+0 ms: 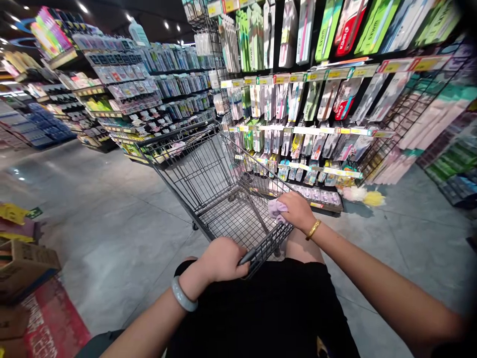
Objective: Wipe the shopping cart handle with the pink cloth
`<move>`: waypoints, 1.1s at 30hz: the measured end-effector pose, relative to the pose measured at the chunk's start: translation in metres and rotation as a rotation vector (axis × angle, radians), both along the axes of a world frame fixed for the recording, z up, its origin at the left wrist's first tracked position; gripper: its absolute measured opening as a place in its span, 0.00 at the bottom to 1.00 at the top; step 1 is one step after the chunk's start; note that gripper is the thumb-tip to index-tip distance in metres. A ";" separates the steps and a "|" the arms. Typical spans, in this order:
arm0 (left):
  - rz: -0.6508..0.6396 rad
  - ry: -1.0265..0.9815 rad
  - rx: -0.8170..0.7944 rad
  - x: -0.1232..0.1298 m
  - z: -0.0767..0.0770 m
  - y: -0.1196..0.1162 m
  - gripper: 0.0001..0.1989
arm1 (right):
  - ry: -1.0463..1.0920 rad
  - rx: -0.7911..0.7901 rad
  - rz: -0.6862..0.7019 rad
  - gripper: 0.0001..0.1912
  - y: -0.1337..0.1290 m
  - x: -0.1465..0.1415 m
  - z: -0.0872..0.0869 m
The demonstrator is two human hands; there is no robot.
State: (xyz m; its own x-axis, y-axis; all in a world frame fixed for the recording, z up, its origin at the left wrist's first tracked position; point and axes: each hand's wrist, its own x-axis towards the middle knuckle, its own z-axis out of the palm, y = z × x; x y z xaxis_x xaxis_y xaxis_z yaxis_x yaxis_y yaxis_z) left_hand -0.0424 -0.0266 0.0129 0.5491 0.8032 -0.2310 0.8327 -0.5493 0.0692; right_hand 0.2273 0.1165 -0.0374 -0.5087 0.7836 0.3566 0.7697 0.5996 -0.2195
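Note:
A dark metal shopping cart (190, 179) stands in front of me, its wire basket showing a bare grid floor. My left hand (223, 258), with a pale bangle at the wrist, is wrapped round the left end of the cart's handle. At the handle's right end is my right hand (296, 211), closed on a crumpled light purple cloth (277, 210). A gold bracelet (313, 229) circles that wrist. Whether the right fingers also grip the handle is partly hidden.
A tall rack (294, 129) of packaged toothbrush-like goods stands ahead and right, close to the cart. More stocked shelves (122, 74) line the back left. Cardboard boxes (32, 263) and a red mat (55, 318) lie at the lower left. Grey floor (112, 199) surrounds the cart.

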 end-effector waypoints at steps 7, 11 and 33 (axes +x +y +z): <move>0.054 -0.050 -0.031 -0.044 0.001 0.002 0.17 | 0.048 -0.150 0.188 0.03 -0.042 -0.071 0.017; 0.123 -0.067 0.023 -0.070 0.005 -0.004 0.17 | 0.114 -0.118 0.539 0.05 -0.079 -0.138 0.021; 0.501 0.083 0.060 -0.213 0.011 -0.024 0.23 | 0.178 -0.029 0.499 0.17 0.011 -0.105 0.020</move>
State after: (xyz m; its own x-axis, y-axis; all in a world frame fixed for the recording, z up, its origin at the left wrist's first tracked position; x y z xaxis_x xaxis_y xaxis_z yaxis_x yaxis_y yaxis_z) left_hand -0.2554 -0.0503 0.0237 0.0746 0.9763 -0.2030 0.9963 -0.0818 -0.0274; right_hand 0.1224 0.1271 -0.0178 -0.7560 0.4722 0.4532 0.3415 0.8753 -0.3424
